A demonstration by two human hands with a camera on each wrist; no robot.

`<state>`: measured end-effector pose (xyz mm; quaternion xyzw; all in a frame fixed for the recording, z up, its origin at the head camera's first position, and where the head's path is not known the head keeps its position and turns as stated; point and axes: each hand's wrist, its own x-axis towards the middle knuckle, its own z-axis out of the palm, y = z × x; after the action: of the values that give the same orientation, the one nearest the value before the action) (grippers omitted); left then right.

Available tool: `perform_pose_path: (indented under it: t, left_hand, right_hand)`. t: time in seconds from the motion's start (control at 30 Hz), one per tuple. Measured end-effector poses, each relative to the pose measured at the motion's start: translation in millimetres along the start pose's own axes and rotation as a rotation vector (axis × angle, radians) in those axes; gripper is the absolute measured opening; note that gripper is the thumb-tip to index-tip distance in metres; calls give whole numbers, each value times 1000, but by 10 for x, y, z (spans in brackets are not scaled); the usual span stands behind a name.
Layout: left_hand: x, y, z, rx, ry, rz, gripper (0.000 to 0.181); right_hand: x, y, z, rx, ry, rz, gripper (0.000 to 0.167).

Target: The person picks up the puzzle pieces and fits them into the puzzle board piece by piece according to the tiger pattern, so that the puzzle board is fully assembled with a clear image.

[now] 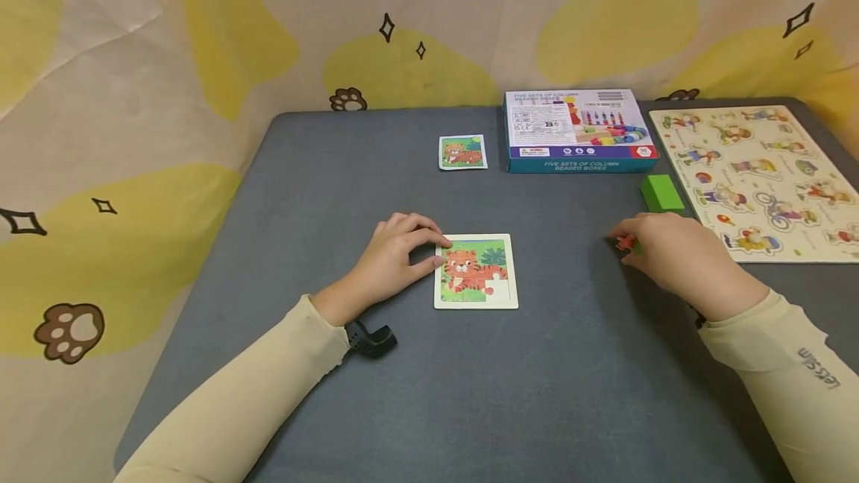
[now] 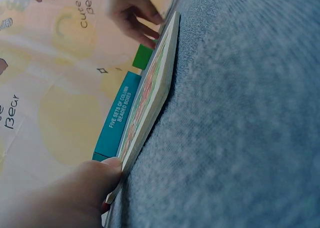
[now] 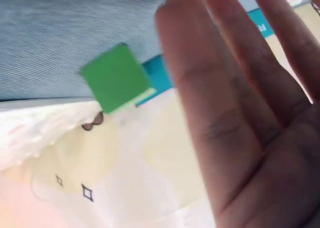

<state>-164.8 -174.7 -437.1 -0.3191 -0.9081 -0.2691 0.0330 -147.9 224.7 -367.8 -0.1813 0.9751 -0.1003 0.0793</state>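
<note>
A small tiger jigsaw puzzle (image 1: 470, 270) in a pale frame lies flat on the dark table, bare pale board showing at its lower right. On the frame's left edge rest the thumb and fingertips of my left hand (image 1: 396, 252); the left wrist view shows that thumb (image 2: 111, 164) on the edge. Over at the right, low above the table, my right hand (image 1: 678, 259) pinches a red and green puzzle piece (image 1: 625, 243), partly hidden by the fingers. In the right wrist view the fingers (image 3: 200, 87) cover most of the piece.
A green block (image 1: 661, 194) stands just beyond my right hand. Behind are a tiger picture card (image 1: 463, 152) and a beaded-box carton (image 1: 580, 131). At the right lies a large board with figures (image 1: 758, 177). A patterned cloth (image 1: 443, 13) hangs behind the table.
</note>
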Motion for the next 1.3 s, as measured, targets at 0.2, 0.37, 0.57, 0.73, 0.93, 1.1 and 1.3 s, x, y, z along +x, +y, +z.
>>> perform_pose_path:
  t: [0.2, 0.37, 0.57, 0.73, 0.93, 1.1, 1.3]
  left_hand:
    - [-8, -12, 9, -6, -4, -3, 25]
    - [-6, -12, 15, -9, -5, -8, 25]
    - [0, -2, 18, -5, -9, -12, 26]
    - [4, 2, 26, -8, -13, -18, 26]
    - [5, 3, 27, -8, -15, -16, 25]
    - [2, 0, 15, -6, -11, -14, 25]
    - [3, -7, 1, -1, -5, -6, 25]
  right_hand:
    - [-26, 67, 50, 55, 0, -8, 34]
    - [0, 111, 34, 120, -70, 19, 39]
    - [2, 201, 3, 71, -92, 38, 42]
    - [14, 239, 4, 108, -122, 42, 35]
    - [15, 3, -24, 184, -74, -22, 19]
    - [64, -486, -83, 284, 5, -130, 15]
    - [230, -945, 27, 409, -63, -237, 12]
